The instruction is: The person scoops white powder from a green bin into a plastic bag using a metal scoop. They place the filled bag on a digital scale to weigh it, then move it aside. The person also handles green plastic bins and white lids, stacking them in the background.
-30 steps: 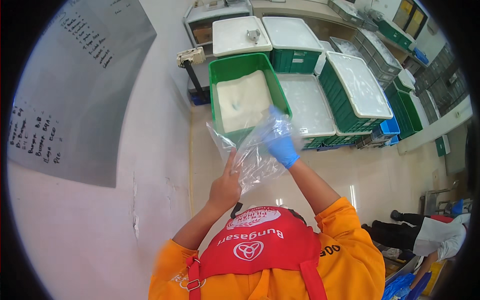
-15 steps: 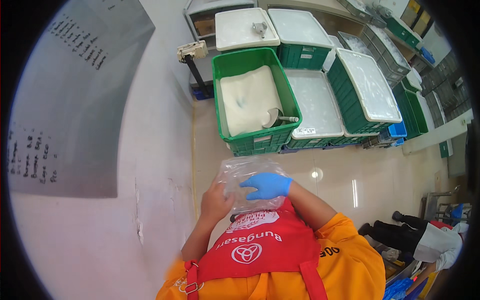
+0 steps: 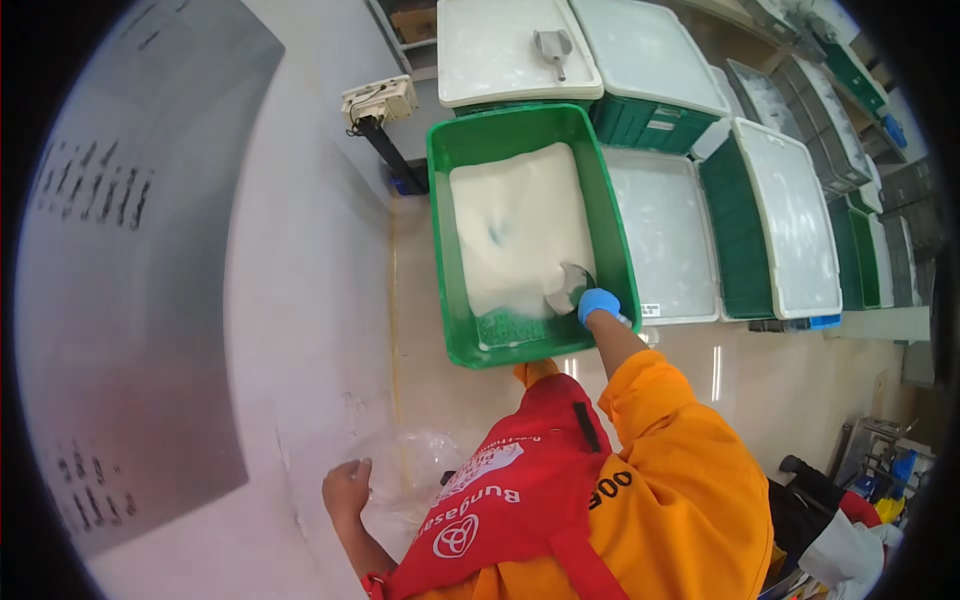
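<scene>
Gloved right hand (image 3: 600,304) closed round the handle of a metal scoop (image 3: 568,286), its pan in the pale powder (image 3: 520,220) towards the near right corner of the green tub (image 3: 451,270)! The bare left hand (image 3: 347,488), fingers curled, is well short of the tub's near left corner, right by a clear plastic bag (image 3: 425,456), its grip impossible to tell; beyond the tub, a second scoop (image 3: 552,46) sits on a white lid (image 3: 490,60)
</scene>
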### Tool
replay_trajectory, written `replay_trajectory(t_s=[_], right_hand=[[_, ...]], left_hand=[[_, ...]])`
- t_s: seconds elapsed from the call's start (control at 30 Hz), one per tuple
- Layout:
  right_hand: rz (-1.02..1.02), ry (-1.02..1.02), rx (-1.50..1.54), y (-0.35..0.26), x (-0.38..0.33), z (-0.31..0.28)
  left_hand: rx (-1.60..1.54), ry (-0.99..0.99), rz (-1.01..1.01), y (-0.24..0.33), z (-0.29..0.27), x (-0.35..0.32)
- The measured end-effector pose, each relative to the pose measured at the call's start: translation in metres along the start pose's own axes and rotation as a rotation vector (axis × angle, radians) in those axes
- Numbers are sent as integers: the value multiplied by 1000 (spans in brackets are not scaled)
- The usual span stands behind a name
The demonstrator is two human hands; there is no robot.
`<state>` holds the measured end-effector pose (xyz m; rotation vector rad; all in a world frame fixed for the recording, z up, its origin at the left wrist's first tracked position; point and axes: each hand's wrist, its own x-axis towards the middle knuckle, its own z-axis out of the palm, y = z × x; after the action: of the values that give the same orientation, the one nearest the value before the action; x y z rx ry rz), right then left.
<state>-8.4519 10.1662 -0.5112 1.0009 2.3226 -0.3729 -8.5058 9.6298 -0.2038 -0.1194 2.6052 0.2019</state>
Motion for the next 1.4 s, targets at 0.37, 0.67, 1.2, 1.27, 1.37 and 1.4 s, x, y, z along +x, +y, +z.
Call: replay_trajectory(t_s=[0.37,0.67,1.2,1.27,1.37,1.4], right_hand=[[282,165,748,-10,97,55],[185,287,775,-71,267,-40],[-121,411,790,-45,-42,-115],[-132,387,818,-38,-74,-122],[-131,383,818,-29,-123,-152],[-183,399,815,-22,-132,-156]], left_hand=[[-256,253,-263,43,-15,59],[-318,227,-337,100,-30,81],[-351,191,283,150,-117,210],[-413,294,462,196,-131,225],[-502,518,800,284,-136,231],[-457,619,897,307,-127,236]])
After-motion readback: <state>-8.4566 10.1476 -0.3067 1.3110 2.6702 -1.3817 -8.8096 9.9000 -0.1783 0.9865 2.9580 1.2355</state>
